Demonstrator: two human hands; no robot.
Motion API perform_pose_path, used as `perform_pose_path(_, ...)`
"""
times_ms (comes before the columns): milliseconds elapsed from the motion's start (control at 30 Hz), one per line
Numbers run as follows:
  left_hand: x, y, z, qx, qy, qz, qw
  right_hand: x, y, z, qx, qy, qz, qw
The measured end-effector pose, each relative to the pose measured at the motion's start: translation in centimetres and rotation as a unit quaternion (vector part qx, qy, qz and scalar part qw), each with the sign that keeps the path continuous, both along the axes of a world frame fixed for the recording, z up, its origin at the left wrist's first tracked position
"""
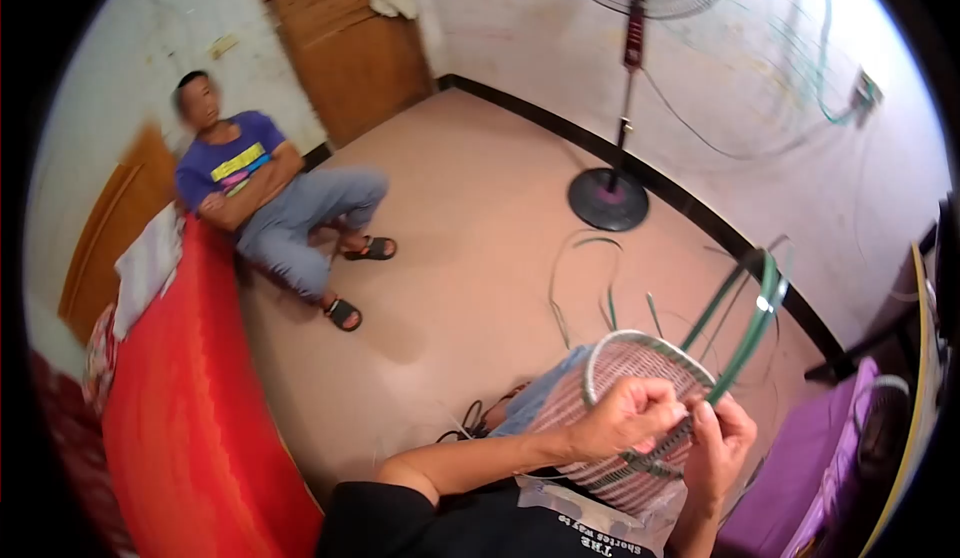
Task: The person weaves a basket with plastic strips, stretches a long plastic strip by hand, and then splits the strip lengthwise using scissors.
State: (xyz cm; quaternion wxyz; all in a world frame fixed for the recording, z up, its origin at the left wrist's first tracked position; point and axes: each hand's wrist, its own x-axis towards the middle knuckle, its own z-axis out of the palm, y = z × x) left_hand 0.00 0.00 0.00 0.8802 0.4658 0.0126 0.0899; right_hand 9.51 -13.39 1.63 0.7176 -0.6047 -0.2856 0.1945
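A woven basket (572,413) in pale and reddish strands lies tilted on my lap, its round pale rim (640,338) facing away from me. My left hand (632,418) is closed in a pinch over the near side of the rim; what its fingertips hold is hidden. Close beside it, my right hand (722,440) pinches a glossy green strip (745,358) between thumb and fingers. That strip rises from the rim and bends over in a tall loop. A dark green band runs along the basket's near edge.
Several loose strips lie on the floor (450,258) beyond the basket. A standing fan (608,198) is by the wall. On the left, a person (250,173) sits with crossed arms beside a red-covered bed (190,388). Purple cloth (800,468) hangs at my right.
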Motion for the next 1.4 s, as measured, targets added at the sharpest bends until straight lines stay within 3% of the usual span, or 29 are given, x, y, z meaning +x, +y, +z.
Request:
perform_pose_path(100, -0.7, 1.1, 0.5, 0.026, -0.028, 0.001, 0.999, -0.4, 1.4, -1.0, 0.056, -0.049, -0.013, 0.997)
perform_pose_path(167, -1.0, 1.7, 0.3, 0.036, -0.034, -0.005, 0.999, -0.8, 2.2, -0.9, 0.082, -0.018, -0.015, 0.996)
perform_pose_path(267, -0.9, 1.3, 1.0, 0.064, -0.059, 0.01, 0.996, 0.1, 1.3, -1.0, 0.086, -0.042, 0.007, 0.995)
perform_pose_path(367, -0.3, 2.9, 0.0, 0.075, -0.076, 0.003, 0.994, -0.1, 2.0, 0.7, 0.042, -0.007, -0.059, 0.997)
perform_pose_path(400, -1.2, 4.6, 0.6, 0.309, -0.026, 0.088, 0.947, 1.2, 2.0, 0.5, 0.033, -0.005, -0.066, 0.997)
perform_pose_path(433, -1.5, 5.3, 1.3, 0.252, -0.073, 0.091, 0.961, 2.1, 2.2, 1.4, 0.025, 0.004, -0.085, 0.996)
perform_pose_path(467, -2.5, 6.8, 2.9, 0.228, 0.015, 0.044, 0.973, 3.5, 2.6, 1.7, 0.053, 0.015, -0.103, 0.993)
perform_pose_path(500, -2.4, 8.5, 2.4, 0.279, 0.021, 0.03, 0.96, 5.2, 2.8, 1.9, 0.102, 0.057, -0.098, 0.988)
perform_pose_path(633, -3.6, 12.2, 5.3, 0.313, 0.185, -0.001, 0.931, 13.3, 2.9, 0.2, 0.178, 0.092, -0.05, 0.979)
perform_pose_path(667, -6.3, 10.2, 3.8, 0.263, 0.154, -0.003, 0.953, 12.0, 0.2, 2.3, 0.141, 0.06, -0.05, 0.987)
perform_pose_path(767, -7.0, 10.1, 3.6, 0.237, 0.169, 0.002, 0.957, 15.6, -0.5, 0.7, 0.134, 0.078, -0.035, 0.987)
perform_pose_path(867, -9.3, 9.6, 2.5, 0.227, 0.178, 0.013, 0.957, 17.9, -1.4, -2.2, 0.112, 0.097, -0.038, 0.988)
perform_pose_path(1033, -9.1, 11.2, 0.7, 0.241, 0.224, -0.03, 0.944, 26.4, 0.1, -13.6, 0.083, 0.073, -0.122, 0.986)
perform_pose_path(1267, -5.2, 9.8, 0.3, 0.211, 0.243, -0.087, 0.943, 34.0, 0.9, -19.7, 0.001, -0.005, -0.25, 0.968)
perform_pose_path(1400, -2.5, 9.6, -1.9, 0.159, 0.246, -0.106, 0.95, 35.6, 0.1, -25.3, -0.16, -0.001, -0.288, 0.944)
